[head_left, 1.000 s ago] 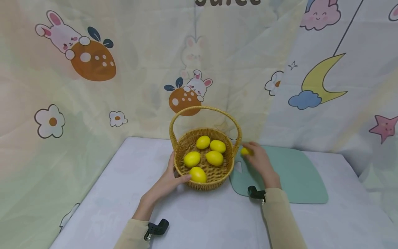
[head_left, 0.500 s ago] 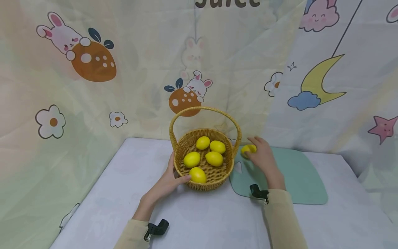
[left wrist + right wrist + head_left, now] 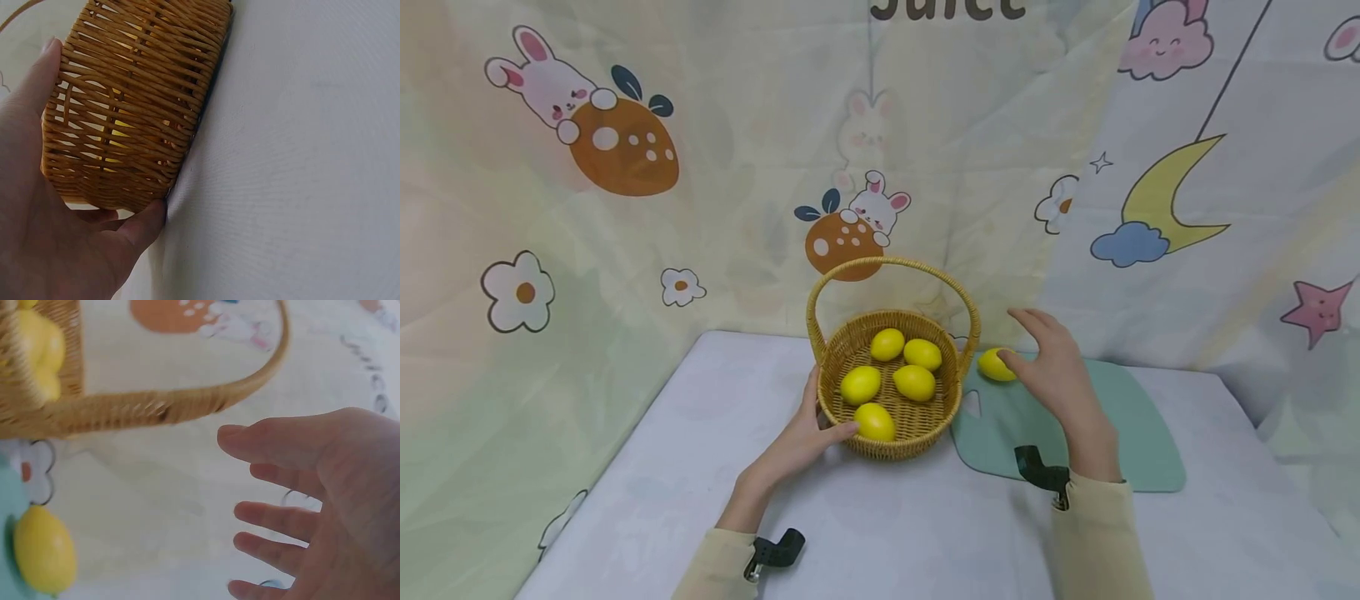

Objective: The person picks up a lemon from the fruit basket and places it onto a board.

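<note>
A round wicker basket (image 3: 891, 450) with a tall arched handle stands on the table, with several yellow lemons (image 3: 914, 383) inside. My left hand (image 3: 801, 442) grips its near left side, thumb over the rim. In the left wrist view the fingers of that hand (image 3: 69, 244) lie against the woven wall (image 3: 131, 100). Another lemon (image 3: 996, 364) lies on the green mat (image 3: 1138, 433), right of the basket. Close beside and above that lemon is my right hand (image 3: 1063, 375), fingers spread. The right wrist view shows this hand (image 3: 337, 500) holding nothing, apart from the lemon (image 3: 45, 550).
The table has a white cloth (image 3: 887, 533). Behind it hangs a pale curtain (image 3: 737, 167) printed with rabbits, flowers and a moon, close to the table's back edge. The basket's handle (image 3: 895, 260) arches high between the two hands.
My right hand has let go of the lemon on the mat, opened its fingers and drawn back up and to the right. The left hand and basket have stayed put.
</note>
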{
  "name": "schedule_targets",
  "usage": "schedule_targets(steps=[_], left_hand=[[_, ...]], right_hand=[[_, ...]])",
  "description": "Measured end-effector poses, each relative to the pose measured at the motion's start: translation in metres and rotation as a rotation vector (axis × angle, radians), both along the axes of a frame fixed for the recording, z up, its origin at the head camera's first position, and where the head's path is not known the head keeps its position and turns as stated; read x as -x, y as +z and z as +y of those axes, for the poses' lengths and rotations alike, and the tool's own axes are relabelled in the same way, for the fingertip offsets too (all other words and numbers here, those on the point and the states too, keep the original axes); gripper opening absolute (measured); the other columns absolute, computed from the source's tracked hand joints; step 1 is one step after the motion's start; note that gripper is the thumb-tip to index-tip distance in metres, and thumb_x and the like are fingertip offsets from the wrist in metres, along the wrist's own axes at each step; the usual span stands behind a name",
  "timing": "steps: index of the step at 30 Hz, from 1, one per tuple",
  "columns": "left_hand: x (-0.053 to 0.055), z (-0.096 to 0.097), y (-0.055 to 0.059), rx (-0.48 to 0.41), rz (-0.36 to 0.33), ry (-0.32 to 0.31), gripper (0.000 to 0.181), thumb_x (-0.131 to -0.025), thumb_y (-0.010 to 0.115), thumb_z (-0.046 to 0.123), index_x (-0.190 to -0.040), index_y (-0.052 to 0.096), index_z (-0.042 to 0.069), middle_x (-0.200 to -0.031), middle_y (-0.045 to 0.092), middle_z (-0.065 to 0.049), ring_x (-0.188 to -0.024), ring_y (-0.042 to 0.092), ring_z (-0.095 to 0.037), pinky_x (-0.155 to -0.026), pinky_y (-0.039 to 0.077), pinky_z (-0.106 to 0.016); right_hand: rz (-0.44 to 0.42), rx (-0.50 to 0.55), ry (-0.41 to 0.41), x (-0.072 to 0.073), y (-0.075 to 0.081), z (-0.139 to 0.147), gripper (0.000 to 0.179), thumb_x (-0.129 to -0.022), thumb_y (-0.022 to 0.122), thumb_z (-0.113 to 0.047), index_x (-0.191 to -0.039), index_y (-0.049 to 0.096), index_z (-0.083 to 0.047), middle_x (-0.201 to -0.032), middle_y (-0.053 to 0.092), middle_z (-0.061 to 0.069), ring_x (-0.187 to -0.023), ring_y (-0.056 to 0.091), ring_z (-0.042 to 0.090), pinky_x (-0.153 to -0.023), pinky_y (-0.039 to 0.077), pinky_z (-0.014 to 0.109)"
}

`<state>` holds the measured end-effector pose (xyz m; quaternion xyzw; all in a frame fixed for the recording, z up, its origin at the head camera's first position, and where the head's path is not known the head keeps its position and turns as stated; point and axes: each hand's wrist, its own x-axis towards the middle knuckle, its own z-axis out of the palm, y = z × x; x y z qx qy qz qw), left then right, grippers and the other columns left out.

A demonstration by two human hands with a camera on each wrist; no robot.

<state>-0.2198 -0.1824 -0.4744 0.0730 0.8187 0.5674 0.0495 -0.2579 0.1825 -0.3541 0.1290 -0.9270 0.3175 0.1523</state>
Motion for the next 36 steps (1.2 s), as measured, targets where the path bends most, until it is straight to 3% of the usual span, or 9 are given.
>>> schedule_targets(steps=[4, 9, 14, 19, 26, 36], left_hand=[[0.000, -0.001, 0.001, -0.006, 0.003, -0.007, 0.115, -0.083, 0.078, 0.046, -0.151, -0.014, 0.052, -0.167, 0.000, 0.009, -0.156, 0.009, -0.025, -0.121, 0.015, -0.061], [0.001, -0.001, 0.002, -0.015, 0.004, -0.006, 0.117, -0.081, 0.081, 0.045, -0.152, -0.012, 0.053, -0.167, 0.003, 0.012, -0.155, 0.011, -0.023, -0.121, 0.015, -0.062], [0.000, -0.002, 0.001, -0.031, 0.012, -0.005, 0.118, -0.080, 0.082, 0.044, -0.152, -0.011, 0.053, -0.167, 0.003, 0.012, -0.155, 0.011, -0.023, -0.121, 0.015, -0.062], [0.001, -0.001, 0.001, -0.030, 0.012, -0.005, 0.118, -0.080, 0.082, 0.042, -0.152, -0.011, 0.052, -0.167, 0.002, 0.012, -0.155, 0.011, -0.023, -0.121, 0.014, -0.062], [0.000, -0.001, 0.001, -0.027, -0.002, 0.001, 0.118, -0.080, 0.082, 0.044, -0.152, -0.011, 0.053, -0.167, 0.003, 0.009, -0.155, 0.013, -0.027, -0.120, 0.016, -0.063], [0.000, -0.001, 0.001, -0.031, -0.009, 0.008, 0.118, -0.080, 0.082, 0.044, -0.153, -0.010, 0.050, -0.168, 0.003, 0.007, -0.155, 0.013, -0.029, -0.121, 0.019, -0.059]], right_hand=[[0.058, 0.026, 0.007, -0.011, 0.010, -0.008, 0.059, -0.091, 0.070, -0.019, -0.147, 0.049, -0.015, -0.151, 0.044, 0.016, -0.138, 0.040, 0.043, -0.105, 0.036, 0.067], [0.193, 0.083, 0.024, -0.021, 0.016, -0.019, 0.055, -0.088, 0.073, -0.014, -0.140, 0.057, -0.015, -0.143, 0.053, 0.014, -0.132, 0.048, 0.037, -0.102, 0.043, 0.062], [0.296, 0.109, 0.101, -0.028, 0.019, -0.032, 0.052, -0.086, 0.075, -0.008, -0.136, 0.061, -0.014, -0.137, 0.058, 0.010, -0.127, 0.052, 0.031, -0.099, 0.047, 0.056], [0.331, 0.087, 0.185, -0.034, 0.020, -0.047, 0.053, -0.084, 0.077, -0.007, -0.135, 0.062, -0.014, -0.136, 0.059, 0.006, -0.126, 0.054, 0.027, -0.099, 0.050, 0.051], [0.211, 0.058, 0.300, -0.034, 0.010, -0.069, 0.052, -0.086, 0.078, -0.014, -0.135, 0.061, -0.016, -0.140, 0.058, 0.005, -0.130, 0.054, 0.027, -0.102, 0.050, 0.050], [0.045, -0.074, 0.319, -0.017, -0.021, -0.095, 0.054, -0.087, 0.077, -0.022, -0.138, 0.060, -0.013, -0.141, 0.057, 0.008, -0.127, 0.057, 0.031, -0.102, 0.050, 0.050]])
